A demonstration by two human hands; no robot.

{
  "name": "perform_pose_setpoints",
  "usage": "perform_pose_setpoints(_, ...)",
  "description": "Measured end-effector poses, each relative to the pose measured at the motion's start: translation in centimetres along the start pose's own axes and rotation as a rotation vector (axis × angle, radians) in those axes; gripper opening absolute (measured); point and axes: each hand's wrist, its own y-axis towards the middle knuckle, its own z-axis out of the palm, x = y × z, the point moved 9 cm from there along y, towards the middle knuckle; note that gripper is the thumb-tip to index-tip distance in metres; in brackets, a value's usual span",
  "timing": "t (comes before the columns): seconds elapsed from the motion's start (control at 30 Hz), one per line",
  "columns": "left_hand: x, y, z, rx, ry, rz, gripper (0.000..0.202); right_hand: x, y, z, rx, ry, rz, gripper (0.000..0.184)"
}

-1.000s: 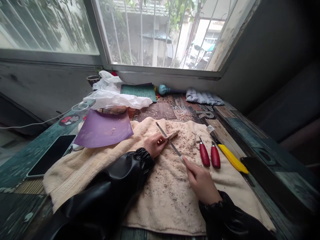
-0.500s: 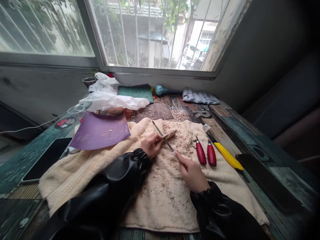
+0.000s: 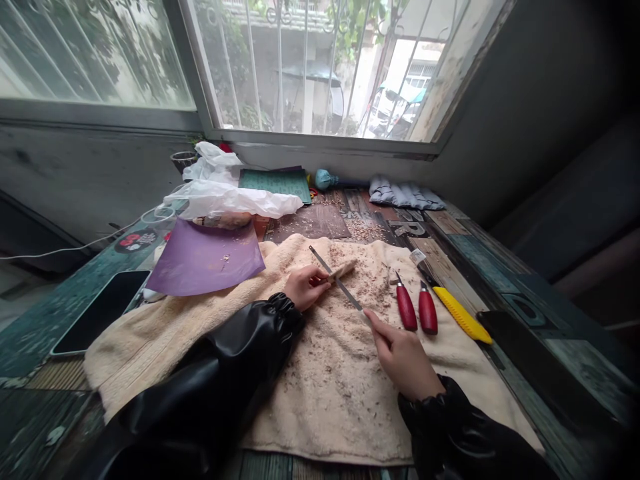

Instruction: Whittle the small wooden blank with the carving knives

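Observation:
My left hand (image 3: 306, 287) is closed on a small piece of wood (image 3: 345, 269), whose pointed end sticks out to the right. A thin flat metal file (image 3: 349, 294) lies slantwise across the wood, its far tip beyond my left fingers. Its near end is gripped by my right hand (image 3: 403, 353), fingers wrapped round the handle, which is mostly hidden. Under both hands spreads a beige towel (image 3: 340, 400) strewn with wood shavings. Two red-handled carving knives (image 3: 407, 307) lie on it to the right, beside a yellow-handled tool (image 3: 461, 313).
A purple sheet of sandpaper (image 3: 207, 260) lies left of the towel, near a dark tablet (image 3: 100, 313). White plastic bags (image 3: 235, 200), a green sheet (image 3: 275, 183) and a grey padded bundle (image 3: 404, 193) line the back. A long dark object (image 3: 545, 367) rests at right.
My right hand has drawn the file back toward me and to the right across the wood. My left hand holds its place on the wood; the whole view has shifted slightly.

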Motion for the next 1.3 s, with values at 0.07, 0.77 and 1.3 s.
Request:
perform_pose_setpoints(0.07,-0.6,-0.1,0.3,0.033,0.033,0.043,0.012,0.4,0.9,0.2,-0.013,-0.019,-0.005,0.043)
perform_pose_setpoints(0.77,-0.2,-0.2,-0.4,-0.063,0.123,-0.007,0.011,-0.4,-1.9,0.2,0.040,0.008,0.020,0.043)
perform_pose_setpoints(1.3,-0.1,0.1,-0.1,-0.016,0.003,0.029,0.010,0.4,1.8,-0.6,0.085,-0.085,-0.020,0.041)
